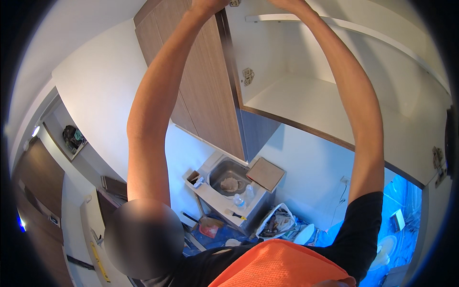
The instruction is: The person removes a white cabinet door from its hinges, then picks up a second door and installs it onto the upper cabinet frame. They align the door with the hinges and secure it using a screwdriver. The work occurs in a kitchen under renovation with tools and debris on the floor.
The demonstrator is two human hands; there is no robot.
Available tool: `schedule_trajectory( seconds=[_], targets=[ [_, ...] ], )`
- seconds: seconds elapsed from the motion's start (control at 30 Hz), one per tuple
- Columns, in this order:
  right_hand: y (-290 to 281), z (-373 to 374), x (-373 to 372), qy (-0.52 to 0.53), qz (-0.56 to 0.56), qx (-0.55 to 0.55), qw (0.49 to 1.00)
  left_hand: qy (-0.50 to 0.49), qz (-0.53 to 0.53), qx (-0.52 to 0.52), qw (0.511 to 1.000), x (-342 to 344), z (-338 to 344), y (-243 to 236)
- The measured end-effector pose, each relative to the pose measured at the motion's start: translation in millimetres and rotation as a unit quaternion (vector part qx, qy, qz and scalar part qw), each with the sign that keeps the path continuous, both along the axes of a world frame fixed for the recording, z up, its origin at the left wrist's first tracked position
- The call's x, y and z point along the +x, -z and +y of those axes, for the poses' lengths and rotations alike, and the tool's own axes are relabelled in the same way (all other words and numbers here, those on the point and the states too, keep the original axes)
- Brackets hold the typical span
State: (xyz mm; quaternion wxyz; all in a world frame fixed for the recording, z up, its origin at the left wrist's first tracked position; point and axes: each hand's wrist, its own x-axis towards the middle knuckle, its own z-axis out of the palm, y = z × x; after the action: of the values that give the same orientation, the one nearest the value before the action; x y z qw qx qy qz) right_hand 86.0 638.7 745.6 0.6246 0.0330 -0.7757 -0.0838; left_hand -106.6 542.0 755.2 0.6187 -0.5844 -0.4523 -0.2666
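Observation:
Both my arms reach up past an open wall cabinet [306,95] with a white inside and no door on this section. My left hand [209,5] is at the top edge of the view, beside the upper end of the wood-grain cabinet front [191,67] and close to an upper hinge [234,3]. My right hand [289,4] is raised at the top of the open section, above a long white strip [296,18] that runs across it. The fingers of both hands are cut off by the view's edge, so any grip is hidden. Another hinge [247,76] sits lower on the cabinet's side wall.
Below stands a counter with a metal sink [217,174], a flat square panel [266,174], clear bottles [239,202] and a brush [235,215]. A filled bag [277,222] and a red dustpan [209,229] lie on the blue-covered floor. A yellow level [99,260] is at lower left.

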Motion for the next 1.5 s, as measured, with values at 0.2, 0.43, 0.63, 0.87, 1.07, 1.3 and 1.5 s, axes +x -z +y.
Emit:
schedule_trajectory(
  seconds=[0.2,0.43,0.63,0.87,1.07,1.3,1.5],
  targets=[
    [9.2,-19.9,20.9,0.04,0.043,-0.022,0.998,-0.129,0.182,0.106,0.969,-1.4,25.3,-8.0],
    [35.1,-30.4,38.6,0.064,0.022,-0.04,0.997,-0.235,0.211,-0.06,0.947,8.8,28.8,-30.2],
    [50.6,-35.8,54.5,0.085,0.063,-0.004,0.994,-0.078,0.104,-0.155,0.979,18.9,3.1,-55.9],
    [35.3,-29.3,35.0,-0.008,0.027,-0.163,0.986,0.35,-0.26,-0.005,0.9,1.4,-20.7,27.3],
    [17.2,-11.5,-8.3,-0.046,0.041,-0.142,0.988,0.452,-0.307,0.081,0.834,-0.1,11.2,112.6],
    [15.9,11.9,-25.4,-0.046,0.04,-0.151,0.987,0.295,-0.049,0.197,0.934,-7.3,41.4,122.2],
    [17.3,23.5,-33.6,-0.066,0.049,-0.151,0.985,0.26,-0.031,0.211,0.942,-7.5,44.2,120.9]
  ],
)
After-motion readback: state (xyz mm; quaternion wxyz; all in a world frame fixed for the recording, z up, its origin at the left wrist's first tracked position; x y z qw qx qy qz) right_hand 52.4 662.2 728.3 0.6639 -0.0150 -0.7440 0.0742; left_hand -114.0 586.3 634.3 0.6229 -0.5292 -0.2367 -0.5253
